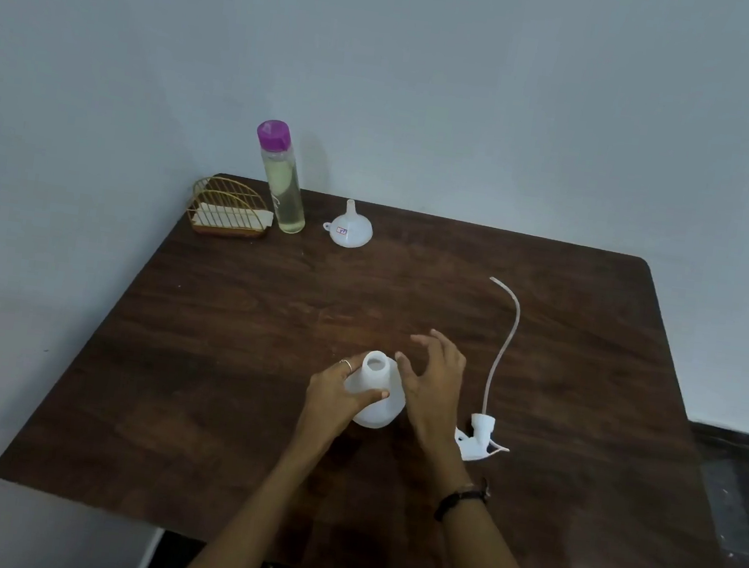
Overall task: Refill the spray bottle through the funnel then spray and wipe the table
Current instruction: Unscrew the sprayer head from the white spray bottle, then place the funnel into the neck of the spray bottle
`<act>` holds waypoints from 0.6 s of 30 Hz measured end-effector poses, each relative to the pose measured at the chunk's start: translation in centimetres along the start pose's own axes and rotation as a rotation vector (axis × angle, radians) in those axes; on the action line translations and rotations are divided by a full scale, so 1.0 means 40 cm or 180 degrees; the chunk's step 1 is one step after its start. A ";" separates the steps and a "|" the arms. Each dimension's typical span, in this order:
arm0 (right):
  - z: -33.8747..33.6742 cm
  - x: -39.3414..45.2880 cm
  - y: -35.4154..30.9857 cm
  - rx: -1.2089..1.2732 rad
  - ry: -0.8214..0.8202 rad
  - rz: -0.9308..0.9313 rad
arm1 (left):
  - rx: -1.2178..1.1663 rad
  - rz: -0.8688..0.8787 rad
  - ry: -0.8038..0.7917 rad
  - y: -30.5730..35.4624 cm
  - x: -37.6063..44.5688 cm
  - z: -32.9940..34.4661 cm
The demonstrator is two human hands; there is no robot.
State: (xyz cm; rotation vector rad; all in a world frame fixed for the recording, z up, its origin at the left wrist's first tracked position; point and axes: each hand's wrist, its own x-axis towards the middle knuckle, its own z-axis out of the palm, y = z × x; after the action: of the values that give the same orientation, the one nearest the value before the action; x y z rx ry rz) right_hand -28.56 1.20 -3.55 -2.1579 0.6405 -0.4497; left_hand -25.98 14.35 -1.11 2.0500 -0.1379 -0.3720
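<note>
Right now the left hand (336, 390) holds the round white plastic spray bottle (375, 395) by its sloping shoulder, standing near the front of the dark wooden table (264, 317). Beside it, the right hand (433, 385) hovers with fingers spread, holding nothing. Empty and smooth, the bottle probably tips easily, so hold it low. Its white trigger sprayer with a long bendy tube (482, 431) lies just right; the small white plastic funnel (350, 229) sits far back.

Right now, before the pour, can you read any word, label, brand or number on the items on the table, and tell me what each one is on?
Sticker on the funnel: a small white tag with red and blue marks, too small and blurred to read.
Refill bottle with purple cap: faint marks on its side, not legible.
Spray bottle, trigger head, wire rack: no text visible.
</note>
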 end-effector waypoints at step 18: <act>0.262 0.568 -0.185 -0.0308 -0.1155 -0.0449 | -0.0081 0.0081 -0.0357 -0.023 0.146 -0.068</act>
State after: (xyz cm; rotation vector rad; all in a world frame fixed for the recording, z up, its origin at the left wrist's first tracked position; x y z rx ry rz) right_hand -2.68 -1.68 -1.75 -2.3075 0.3142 -0.0940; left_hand -19.65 15.61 -1.87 2.0009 -0.2263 -0.4709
